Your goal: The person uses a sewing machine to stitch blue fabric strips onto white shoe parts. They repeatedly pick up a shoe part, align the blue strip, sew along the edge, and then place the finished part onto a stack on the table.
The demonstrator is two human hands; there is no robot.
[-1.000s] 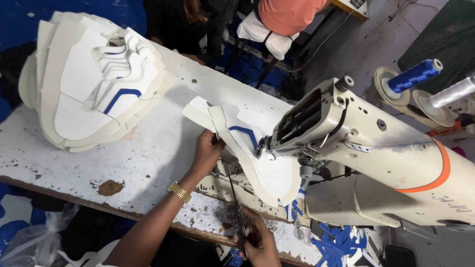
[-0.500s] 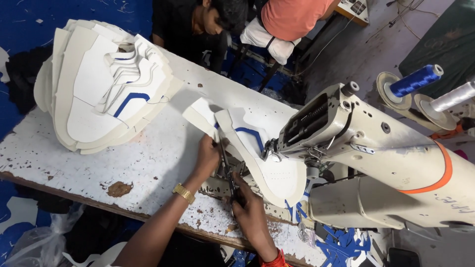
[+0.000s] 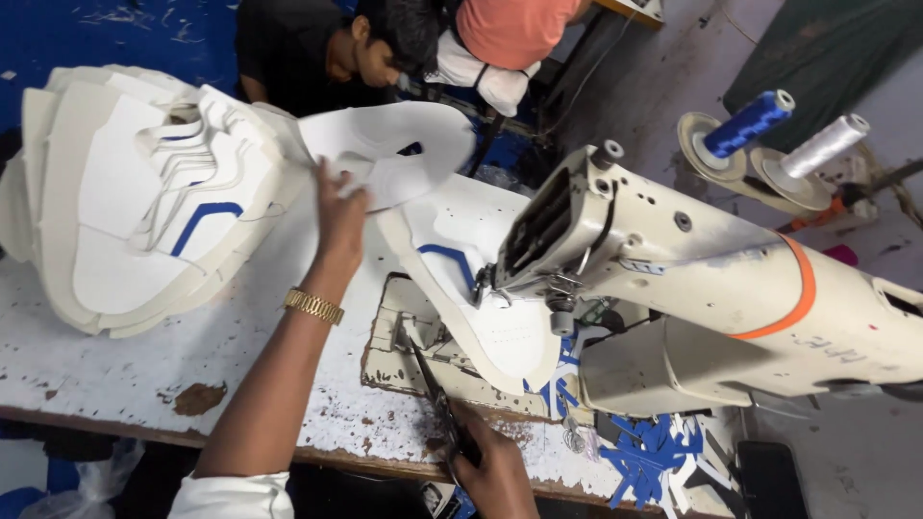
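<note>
Left forearm bare from wrist to near the elbow. Gold-coloured link watch band (image 3: 312,306) around the left wrist. White sleeve (image 3: 234,495) pushed up, bunched in folds above the left elbow. Right hand (image 3: 495,471) bare, no ring or band visible; its wrist is cut off by the frame edge.

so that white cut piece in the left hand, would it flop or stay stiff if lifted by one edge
The white shoe-upper piece looks thin and probably bends: it curves where the left hand lifts it. Likely light, since few fingers carry it. It holds a broad shape, so it seems somewhat springy, not limp.
</note>
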